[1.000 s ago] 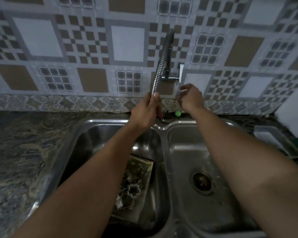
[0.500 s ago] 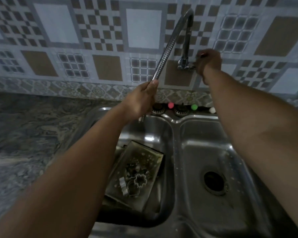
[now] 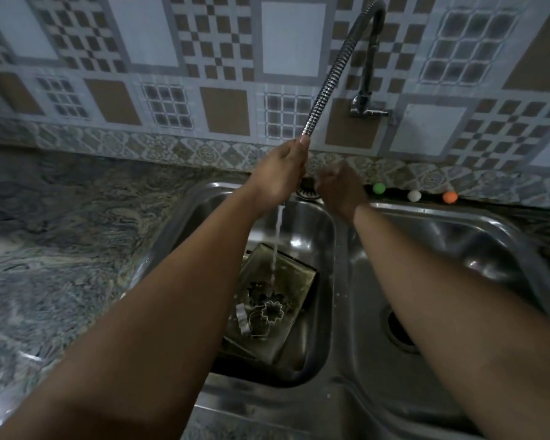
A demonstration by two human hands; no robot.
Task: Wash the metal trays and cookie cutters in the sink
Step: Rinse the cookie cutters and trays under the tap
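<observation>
From the head view, the left hand point(image 3: 278, 176) is gripping the lower end of the ribbed, flexible chrome faucet hose point(image 3: 327, 81), its fingers curled round it, and a thin stream of water point(image 3: 277, 242) is falling from under that hand into the left basin of the stainless-steel double sink point(image 3: 340, 281). The stream is landing on the tarnished rectangular metal tray point(image 3: 296, 281), which is lying tilted in the left basin. Several silvery metal cookie cutters point(image 3: 264, 312), one of them flower-shaped, are resting on the tray's lower part. The right hand point(image 3: 338, 188) is hanging just beside the left, over the sink's back rim; its fingers are looking loosely curled, though the dim light is making it hard to tell whether they are holding anything. Three small balls, green point(image 3: 378, 188), white point(image 3: 414, 195) and orange point(image 3: 450, 197), are sitting in a row behind the right basin. The mottled grey stone desk point(image 3: 64, 233) is stretching left of the sink, under a patterned tiled wall point(image 3: 204, 58).
</observation>
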